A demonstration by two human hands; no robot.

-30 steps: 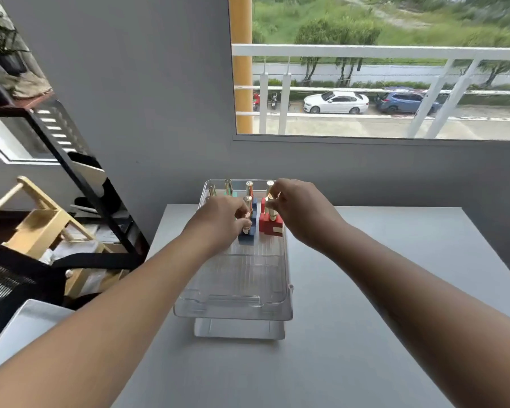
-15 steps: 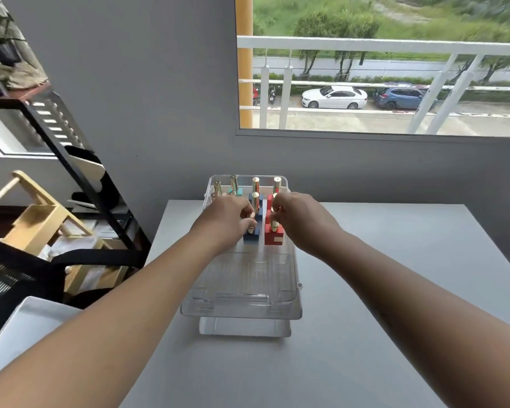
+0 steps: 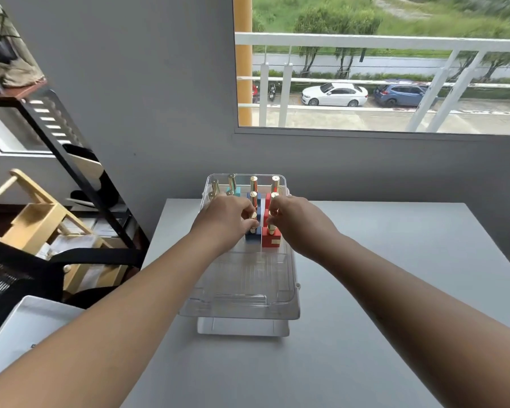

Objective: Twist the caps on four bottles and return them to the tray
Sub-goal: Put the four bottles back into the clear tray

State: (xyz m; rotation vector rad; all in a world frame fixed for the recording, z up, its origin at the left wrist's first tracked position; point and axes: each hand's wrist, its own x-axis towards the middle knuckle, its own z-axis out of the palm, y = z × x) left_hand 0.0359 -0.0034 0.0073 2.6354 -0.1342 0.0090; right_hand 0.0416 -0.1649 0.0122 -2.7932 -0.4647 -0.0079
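A clear plastic tray (image 3: 239,301) stands on the white table (image 3: 365,290), its far half filled with several small square bottles with tall gold caps. My left hand (image 3: 227,219) pinches the gold cap of the nearest blue bottle (image 3: 253,236). Beside it, my right hand (image 3: 295,219) pinches the gold cap of the nearest red bottle (image 3: 271,240). Both bottles stand upright on the tray floor. Behind them stand more blue, red and teal bottles (image 3: 233,188), partly hidden by my hands.
The tray's near half holds nothing. A grey wall rises just behind the table's far edge. A black shelf frame (image 3: 71,160) and a wooden stand (image 3: 39,222) are left of the table, with a black chair (image 3: 15,278) and a white box (image 3: 21,328) at near left.
The camera view shifted slightly. Both hands stay at the same two front bottles, with the fingers closed more tightly on the gold caps.
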